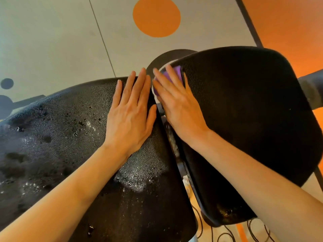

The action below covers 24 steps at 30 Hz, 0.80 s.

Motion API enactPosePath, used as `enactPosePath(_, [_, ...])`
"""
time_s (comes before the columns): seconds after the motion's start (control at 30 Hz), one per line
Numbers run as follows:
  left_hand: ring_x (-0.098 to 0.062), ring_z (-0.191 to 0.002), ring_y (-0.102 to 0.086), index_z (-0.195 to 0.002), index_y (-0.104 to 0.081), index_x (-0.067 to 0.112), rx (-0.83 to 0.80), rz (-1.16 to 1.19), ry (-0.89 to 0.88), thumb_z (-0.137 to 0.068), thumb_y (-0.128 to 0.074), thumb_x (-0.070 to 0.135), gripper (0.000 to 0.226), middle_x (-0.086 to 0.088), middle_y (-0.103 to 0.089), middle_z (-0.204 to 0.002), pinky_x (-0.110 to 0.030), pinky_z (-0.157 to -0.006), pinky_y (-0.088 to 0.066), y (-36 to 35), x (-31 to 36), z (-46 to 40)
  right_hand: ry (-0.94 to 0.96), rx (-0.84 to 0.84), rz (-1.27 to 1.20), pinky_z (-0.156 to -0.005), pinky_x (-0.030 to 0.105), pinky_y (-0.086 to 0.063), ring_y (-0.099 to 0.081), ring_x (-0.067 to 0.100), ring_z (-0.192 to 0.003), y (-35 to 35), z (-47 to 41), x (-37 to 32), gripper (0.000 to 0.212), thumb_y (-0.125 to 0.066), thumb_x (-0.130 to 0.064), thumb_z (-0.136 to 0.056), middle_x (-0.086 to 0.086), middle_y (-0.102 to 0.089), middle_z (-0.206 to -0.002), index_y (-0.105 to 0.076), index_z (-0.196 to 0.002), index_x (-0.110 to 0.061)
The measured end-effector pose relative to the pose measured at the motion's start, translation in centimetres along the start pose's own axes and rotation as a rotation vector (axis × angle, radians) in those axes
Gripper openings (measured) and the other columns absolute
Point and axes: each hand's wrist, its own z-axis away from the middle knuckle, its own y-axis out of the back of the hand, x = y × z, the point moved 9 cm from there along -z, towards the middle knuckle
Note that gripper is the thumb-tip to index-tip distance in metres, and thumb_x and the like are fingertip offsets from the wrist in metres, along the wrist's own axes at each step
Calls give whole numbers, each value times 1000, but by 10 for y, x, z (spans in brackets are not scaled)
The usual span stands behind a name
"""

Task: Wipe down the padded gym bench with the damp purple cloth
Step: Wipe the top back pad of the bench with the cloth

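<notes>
**Colours at the bench**

The bench [57, 137] pads are black with a pebbled grain, the left one flecked with pale, shiny wet patches. The cloth [175, 74] is purple. The floor [52, 41] is grey with an orange disc [156, 16], dark round spots at its left edge and an orange area at right.

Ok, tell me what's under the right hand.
The purple cloth lies under the right hand, pressed at the right pad's edge by the gap. Only its far end shows; the rest is covered.
</notes>
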Motion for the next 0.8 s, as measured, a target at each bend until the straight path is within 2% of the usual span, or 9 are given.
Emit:
enactPosePath(0.1, [-25,-154,-7,-157,-17,10,5,-2,2,-103,-29,39,63,-7,-12,-166,-43,-126,-5,-1,0,0,2,-13,3,-121,50,-16,-16,28,-149,0,30,-1,47,-49,-3,-97,7,-31,-156,-40,-144,-6])
enactPosePath(0.17, [-25,-154,-7,-157,-17,10,0,11,7,-102,-31,39,63,-6,-11,-166,-43,-126,-5,0,-1,-1,3,-93,-16,-117,51,-25,-16,27,-149,1,97,-10,50,-50,1,-95,7,-32,-156,-40,-144,-6])
enactPosePath(0.23, [-24,-154,-7,-157,-18,10,4,17,10,-102,-32,38,63,-6,-12,-166,-43,-126,-5,1,-2,0,11,-145,-28,-114,51,-31,-18,27,-148,5,129,-16,49,-45,-3,-94,7,-34,-154,-42,-143,-7])
enactPosePath(0.3, [-24,-154,-6,-157,-17,10,-9,17,4,-102,-30,39,63,-6,-11,-166,-43,-126,-4,0,0,0,-30,-81,-67,-115,52,-30,-23,28,-146,3,96,-8,45,-43,-7,-95,7,-38,-152,-45,-140,-7])
enactPosePath(0.4, [-24,-154,-4,-157,-16,10,-17,9,14,-102,-27,40,63,-6,-9,-166,-42,-126,-2,-2,-2,0,-104,-22,-102,-119,51,-21,-19,27,-148,1,37,0,48,-50,-4,-96,6,-32,-156,-42,-143,-8])
enactPosePath(0.47, [-24,-154,-4,-157,-16,10,-15,13,2,-102,-28,40,63,-6,-9,-166,-42,-126,-2,-2,-1,-1,-106,-38,-68,-120,49,-18,-15,25,-149,1,65,0,50,-48,-5,-97,5,-27,-158,-37,-146,-9])
enactPosePath(0.6, [-24,-154,-3,-157,-16,10,-16,31,6,-103,-29,39,62,-5,-9,-166,-41,-125,0,1,-2,0,-70,-149,-25,-118,46,-27,-15,23,-149,10,157,-10,52,-39,-10,-95,4,-26,-158,-34,-147,-12])
enactPosePath(0.67, [-24,-154,-3,-157,-16,11,-18,39,3,-104,-31,38,61,-5,-9,-166,-41,-125,0,1,0,0,-63,-101,-71,-118,47,-27,-20,24,-148,7,128,-1,48,-44,-9,-97,5,-31,-156,-40,-144,-10])
enactPosePath(0.8, [-24,-154,-3,-157,-17,10,-20,37,3,-104,-31,38,61,-6,-9,-166,-42,-125,0,0,0,1,-133,-26,-96,-122,46,-15,-18,24,-148,1,66,8,48,-52,-8,-97,4,-31,-156,-41,-144,-10])
